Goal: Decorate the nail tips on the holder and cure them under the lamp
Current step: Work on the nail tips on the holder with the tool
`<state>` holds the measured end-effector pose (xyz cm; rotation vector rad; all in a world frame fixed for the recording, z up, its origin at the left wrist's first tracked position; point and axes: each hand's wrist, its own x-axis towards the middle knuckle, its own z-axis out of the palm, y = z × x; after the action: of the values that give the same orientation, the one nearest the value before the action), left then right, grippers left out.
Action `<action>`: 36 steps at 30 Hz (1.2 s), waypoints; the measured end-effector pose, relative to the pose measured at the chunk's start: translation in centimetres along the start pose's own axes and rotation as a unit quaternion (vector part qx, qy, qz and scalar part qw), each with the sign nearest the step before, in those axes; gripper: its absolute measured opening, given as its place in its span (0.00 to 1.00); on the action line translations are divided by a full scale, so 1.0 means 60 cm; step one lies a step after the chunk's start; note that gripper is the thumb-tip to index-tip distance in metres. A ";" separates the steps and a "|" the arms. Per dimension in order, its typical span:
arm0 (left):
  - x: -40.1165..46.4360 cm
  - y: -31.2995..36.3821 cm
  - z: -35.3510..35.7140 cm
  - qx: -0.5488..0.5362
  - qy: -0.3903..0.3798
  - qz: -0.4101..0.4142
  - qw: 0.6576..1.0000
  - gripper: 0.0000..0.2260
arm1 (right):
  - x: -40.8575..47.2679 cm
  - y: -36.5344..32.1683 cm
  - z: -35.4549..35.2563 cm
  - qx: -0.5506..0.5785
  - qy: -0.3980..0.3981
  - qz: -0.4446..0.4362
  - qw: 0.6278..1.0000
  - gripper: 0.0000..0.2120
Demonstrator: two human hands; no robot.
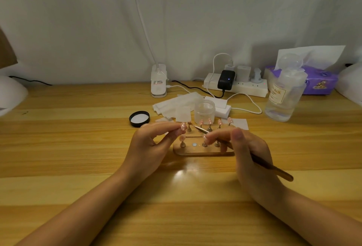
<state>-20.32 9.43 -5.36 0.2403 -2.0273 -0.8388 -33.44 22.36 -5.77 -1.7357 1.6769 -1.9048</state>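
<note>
- Nail tips point(219, 122), pink, stand on small metal pegs on a wooden holder point(203, 150) at mid-table, just beyond both hands; back row of pegs carries several tips, front row shows a tip at its left end and one bare round spot.
- Far left edge: white domed lamp point(10, 93), partly out of view, well apart from the holder; a dark cord runs behind it.
- Black jar lid point(139, 118) lies upturned on the wooden table point(68, 147), left of the holder.
- Left hand point(150, 145): thumb and forefinger pinched on one pink nail tip point(183, 126) lifted off the holder, held over its left end; other fingers curled loosely.
- White clip lamp base point(159, 81) at the back, its neck rising out of frame.
- White wipes point(176, 102) and a clear open jar point(204, 111) sit just behind the holder.
- Right hand point(248, 147): fingers curled round a slim gold-brown tool point(274, 169), held like a pen; its fine point reaches left, close to the pinched tip. Contact cannot be told.
- White power strip point(244, 88) with plugs and a black adapter along the back wall.
- Clear pump bottle point(284, 92), labelled "NAIL", to the right.
- Purple tissue pack point(321, 81) behind the bottle, a sheet sticking up.
</note>
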 end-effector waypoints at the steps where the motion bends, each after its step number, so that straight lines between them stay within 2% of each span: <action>1: 0.000 0.000 0.000 0.000 0.000 0.004 1.000 0.12 | 0.001 0.000 0.001 -0.007 -0.006 -0.003 1.000 0.20; 5: 0.001 -0.002 0.000 -0.002 0.004 0.012 1.000 0.12 | -0.001 0.002 0.002 0.006 -0.036 -0.031 0.999 0.20; 8: 0.000 -0.001 0.000 -0.001 0.004 0.009 1.000 0.13 | -0.005 0.004 0.001 0.015 -0.024 -0.029 0.999 0.22; 11: 0.001 0.000 0.000 0.002 -0.002 0.016 1.000 0.12 | 0.000 0.002 0.001 -0.013 -0.003 -0.011 1.000 0.19; 13: 0.001 0.001 0.000 0.005 -0.004 0.018 1.000 0.11 | 0.003 0.003 0.002 -0.025 -0.018 -0.010 0.999 0.19; 16: 0.001 0.004 0.000 0.008 -0.006 0.012 1.000 0.10 | -0.001 0.005 0.002 0.005 -0.040 -0.022 0.999 0.19; 19: -0.001 0.005 -0.002 0.010 -0.004 -0.006 1.000 0.09 | -0.007 0.006 -0.002 0.042 -0.020 -0.007 0.999 0.23; 22: -0.001 0.008 -0.004 0.013 -0.016 -0.019 1.000 0.08 | -0.003 0.005 -0.002 -0.007 0.003 -0.012 1.000 0.20; 25: -0.001 0.010 -0.004 0.020 -0.023 -0.017 0.999 0.09 | 0.004 0.003 0.001 -0.068 -0.018 -0.038 0.997 0.17; 27: -0.001 0.011 -0.004 0.019 -0.022 -0.022 0.999 0.09 | 0.003 0.005 0.002 -0.056 -0.028 -0.053 0.997 0.18; 32: -0.003 0.010 -0.005 0.026 -0.026 -0.028 0.999 0.09 | -0.004 0.007 -0.001 -0.020 0.025 -0.026 0.999 0.21; 36: -0.003 0.012 -0.003 0.026 -0.024 -0.026 0.999 0.08 | 0.003 0.004 0.002 -0.077 -0.015 -0.055 0.995 0.18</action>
<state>-19.97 9.96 -4.91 0.3059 -2.0981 -0.8330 -33.59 22.08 -5.86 -1.9410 1.7953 -1.8252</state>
